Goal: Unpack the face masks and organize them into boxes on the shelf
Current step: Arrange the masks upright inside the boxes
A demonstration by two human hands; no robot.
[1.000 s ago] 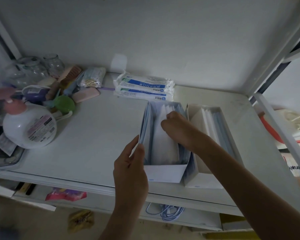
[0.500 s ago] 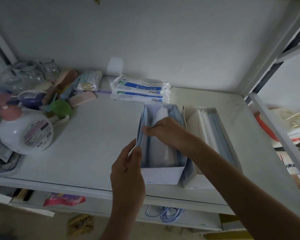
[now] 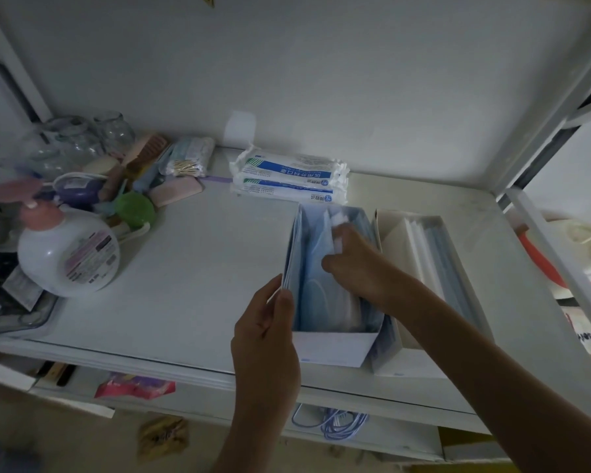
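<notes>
Your left hand (image 3: 270,331) pinched the open mask box's (image 3: 333,346) left wall on the shelf (image 3: 191,268); your right hand (image 3: 354,264) gripped blue face masks (image 3: 316,281) inside. A hasty push could have crumpled them or tipped the flimsy box.

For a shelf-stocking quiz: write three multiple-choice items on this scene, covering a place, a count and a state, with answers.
1. Where do the sealed white-and-blue mask packs lie?
A. behind the boxes, by the wall
B. on the lower shelf
C. inside the right box

2. How many open white cardboard boxes stand on the shelf?
A. one
B. two
C. four

3. What is the right hand doing?
A. resting flat on the shelf
B. reaching into the left box among blue masks
C. holding the soap bottle

Answers: A, the packs sit stacked near the wall; B, the right box stands beside the left; B, its fingers are in the masks.
</notes>
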